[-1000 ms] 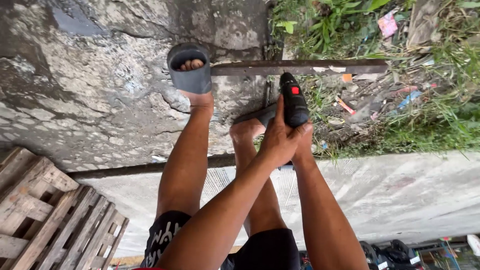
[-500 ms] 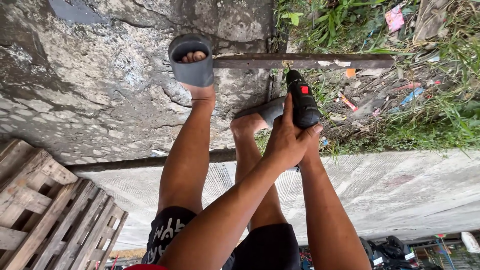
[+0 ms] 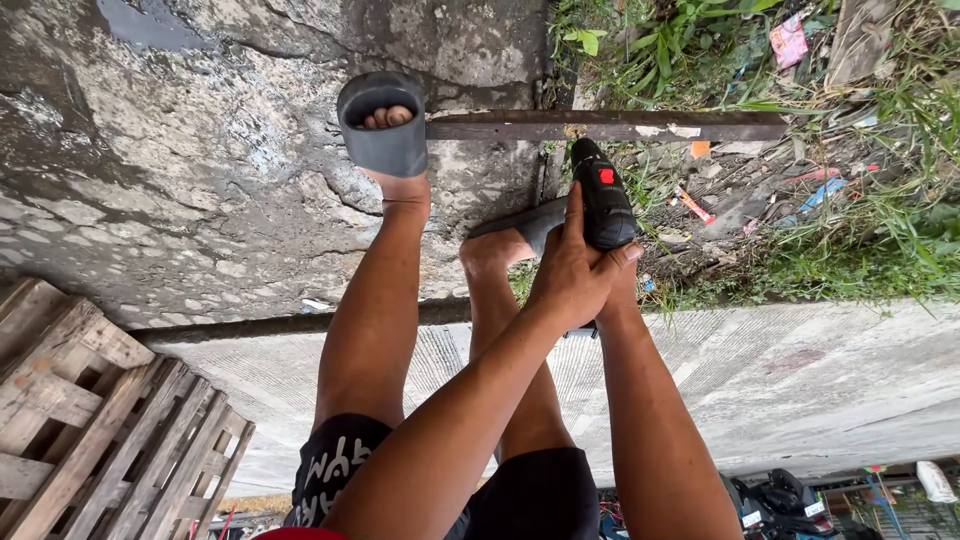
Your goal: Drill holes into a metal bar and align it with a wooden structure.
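Drill (image 3: pixel 603 195), black with a red button, sits right of centre, its nose pointed at a long dark metal bar (image 3: pixel 610 126) lying across the cracked concrete ground (image 3: pixel 180 180).

Going left to right: a wooden pallet (image 3: pixel 90 420) fills the lower left corner. Next comes a foot in a grey slipper (image 3: pixel 382 120), planted on the bar's left end, which looks like a way to pin it flat. The other foot rests just beside the drill on a second grey slipper (image 3: pixel 525 222). The left hand (image 3: pixel 568 270) is wrapped around the drill's grip; the right hand (image 3: pixel 622 275) lies mostly behind it, seemingly closed on the same grip, though its fingers are hidden. Two hands probably steady the tool against the bar.

Rightward, weeds and scattered litter (image 3: pixel 790 40) border the concrete, with a pale concrete strip (image 3: pixel 800 370) below. The setting is outdoors, in daylight.
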